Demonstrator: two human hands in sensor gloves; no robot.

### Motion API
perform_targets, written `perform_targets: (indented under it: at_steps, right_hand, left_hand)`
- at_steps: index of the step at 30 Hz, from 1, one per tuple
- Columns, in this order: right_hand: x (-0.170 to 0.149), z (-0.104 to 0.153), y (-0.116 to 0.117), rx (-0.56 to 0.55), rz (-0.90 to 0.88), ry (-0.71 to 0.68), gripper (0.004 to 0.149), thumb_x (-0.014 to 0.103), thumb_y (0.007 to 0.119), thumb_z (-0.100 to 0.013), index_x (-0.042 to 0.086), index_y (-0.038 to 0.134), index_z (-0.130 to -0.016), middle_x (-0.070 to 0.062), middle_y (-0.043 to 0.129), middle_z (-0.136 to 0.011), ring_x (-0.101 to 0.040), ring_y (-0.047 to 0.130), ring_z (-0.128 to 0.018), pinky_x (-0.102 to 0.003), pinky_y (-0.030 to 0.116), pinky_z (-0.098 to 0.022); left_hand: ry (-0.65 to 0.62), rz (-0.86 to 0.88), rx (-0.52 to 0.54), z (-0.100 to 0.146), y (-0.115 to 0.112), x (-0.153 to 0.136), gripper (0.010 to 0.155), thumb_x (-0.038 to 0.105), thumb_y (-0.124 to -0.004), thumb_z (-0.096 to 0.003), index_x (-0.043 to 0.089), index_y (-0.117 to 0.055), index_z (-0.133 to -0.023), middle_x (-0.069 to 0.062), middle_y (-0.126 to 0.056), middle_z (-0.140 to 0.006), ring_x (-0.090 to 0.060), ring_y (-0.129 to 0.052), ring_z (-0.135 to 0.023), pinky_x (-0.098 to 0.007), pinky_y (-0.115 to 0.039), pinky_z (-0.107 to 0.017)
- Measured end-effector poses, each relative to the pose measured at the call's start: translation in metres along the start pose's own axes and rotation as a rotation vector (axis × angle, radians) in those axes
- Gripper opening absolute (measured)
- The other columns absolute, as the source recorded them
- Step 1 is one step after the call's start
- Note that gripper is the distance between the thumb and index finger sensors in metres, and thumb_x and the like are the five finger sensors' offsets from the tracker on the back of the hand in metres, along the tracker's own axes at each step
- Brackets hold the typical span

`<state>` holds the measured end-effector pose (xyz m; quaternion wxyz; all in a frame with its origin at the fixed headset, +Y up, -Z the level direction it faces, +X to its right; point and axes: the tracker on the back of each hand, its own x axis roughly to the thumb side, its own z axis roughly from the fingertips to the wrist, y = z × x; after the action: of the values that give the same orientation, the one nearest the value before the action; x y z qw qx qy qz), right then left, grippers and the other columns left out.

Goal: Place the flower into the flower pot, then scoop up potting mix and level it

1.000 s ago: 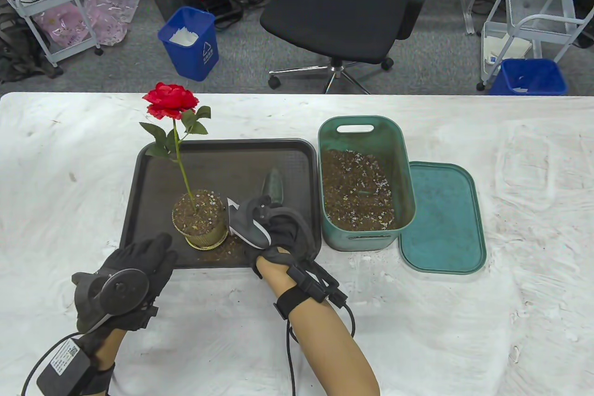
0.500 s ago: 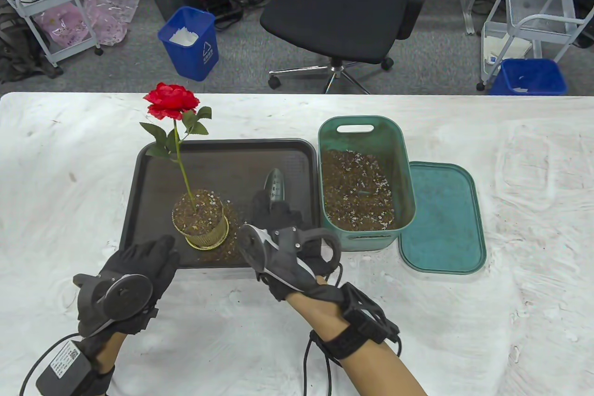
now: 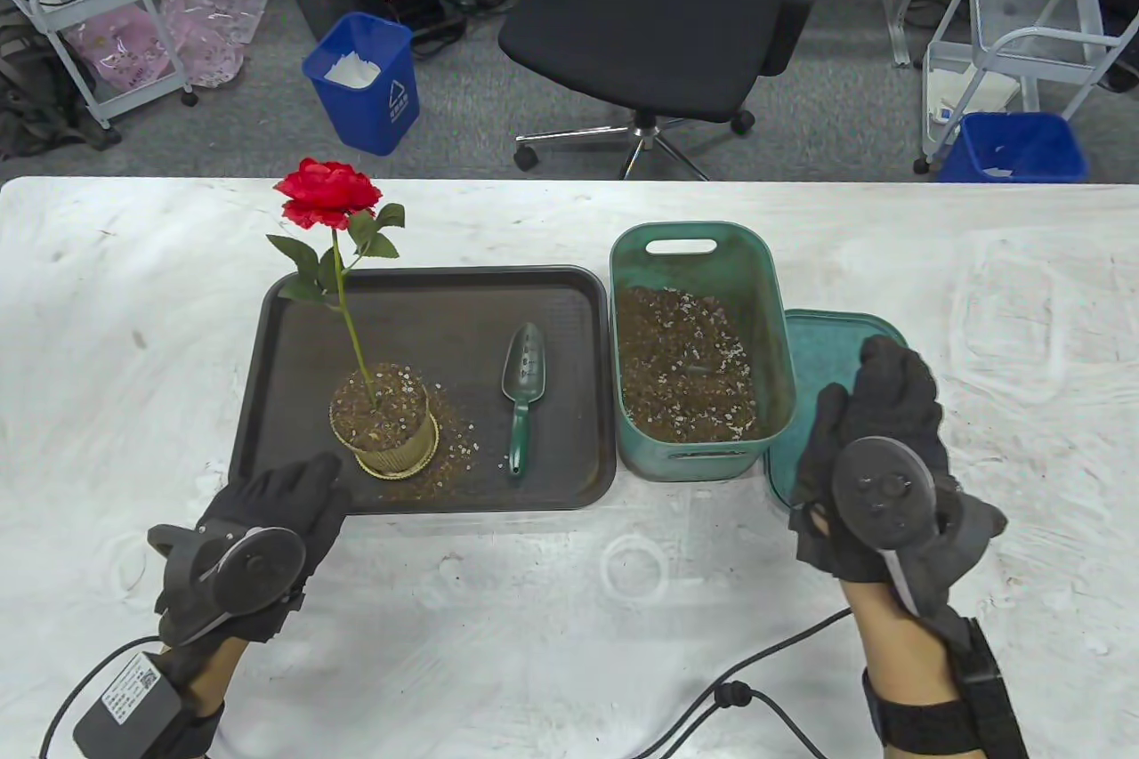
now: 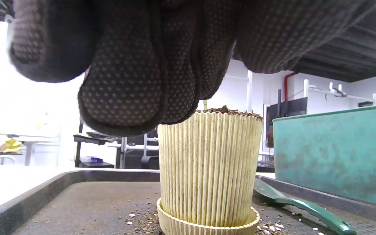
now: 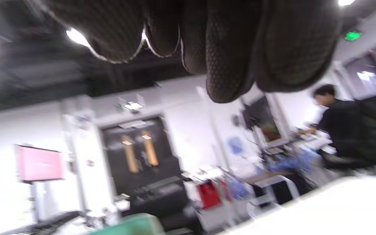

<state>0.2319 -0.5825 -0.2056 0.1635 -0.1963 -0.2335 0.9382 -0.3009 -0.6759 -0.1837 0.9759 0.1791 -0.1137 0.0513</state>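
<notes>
Flower pot (image 3: 384, 425) sits just ahead of the left hand (image 3: 258, 519), grip loose and empty; right hand (image 3: 876, 456), also empty, hovers over the lid (image 3: 845, 350), well apart from the pot.

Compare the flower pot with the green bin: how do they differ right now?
The flower pot is small, cream and ribbed, on the black tray; the green bin is larger, smooth, and on the table beside it. The pot holds the red flower; the bin doesn't. Both hold potting mix.
</notes>
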Motion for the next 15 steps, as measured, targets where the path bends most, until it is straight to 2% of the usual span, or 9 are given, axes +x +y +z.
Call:
perform_targets:
  at_steps: [2,5,10,12,15]
  right_hand:
    - [-0.026,-0.019,0.018,0.133,0.066,0.128,0.064,0.037,0.076,-0.045,0.014,0.051,-0.099,-0.021,0.067,-0.099,-0.04,0.09,-0.067,-0.053,0.086,-0.038]
    - [-0.065,-0.036,0.053,0.259,0.181,0.297,0.066,0.038,0.078,-0.044,0.014,0.052,-0.099,-0.021,0.069,-0.096,-0.038,0.092,-0.062,-0.05,0.087,-0.035]
    - [-0.124,-0.037,0.11,0.491,0.331,0.529,0.07,0.04,0.08,-0.043,0.016,0.049,-0.101,-0.023,0.059,-0.101,-0.039,0.088,-0.068,-0.049,0.085,-0.039]
    - [-0.139,-0.032,0.124,0.536,0.348,0.58,0.07,0.042,0.081,-0.042,0.015,0.052,-0.1,-0.024,0.06,-0.1,-0.038,0.088,-0.066,-0.048,0.086,-0.037]
    - [-0.147,-0.028,0.137,0.532,0.358,0.603,0.065,0.043,0.083,-0.041,0.014,0.062,-0.095,-0.023,0.066,-0.097,-0.036,0.091,-0.06,-0.045,0.087,-0.032]
  left_hand:
    - [0.002,0.001,-0.001,0.0,0.0,-0.001,0.052,0.053,-0.083,-0.039,0.022,-0.095,-0.079,-0.002,-0.105,-0.068,-0.024,-0.114,-0.039,-0.041,-0.094,-0.035]
    - [-0.005,-0.001,-0.01,0.0,-0.001,0.001,0.052,0.053,-0.083,-0.039,0.022,-0.095,-0.079,-0.002,-0.105,-0.068,-0.023,-0.114,-0.039,-0.041,-0.094,-0.035]
    - [-0.019,-0.007,-0.011,0.0,-0.001,0.002,0.052,0.053,-0.082,-0.039,0.022,-0.095,-0.08,-0.002,-0.104,-0.069,-0.024,-0.114,-0.039,-0.041,-0.094,-0.035]
    - [-0.018,-0.006,-0.01,0.0,-0.001,0.002,0.053,0.053,-0.082,-0.0389,0.022,-0.094,-0.08,-0.003,-0.104,-0.069,-0.024,-0.114,-0.04,-0.042,-0.094,-0.036]
    - [-0.015,-0.006,-0.012,-0.001,-0.001,0.002,0.052,0.053,-0.082,-0.039,0.022,-0.095,-0.08,-0.002,-0.104,-0.069,-0.024,-0.114,-0.04,-0.042,-0.094,-0.036]
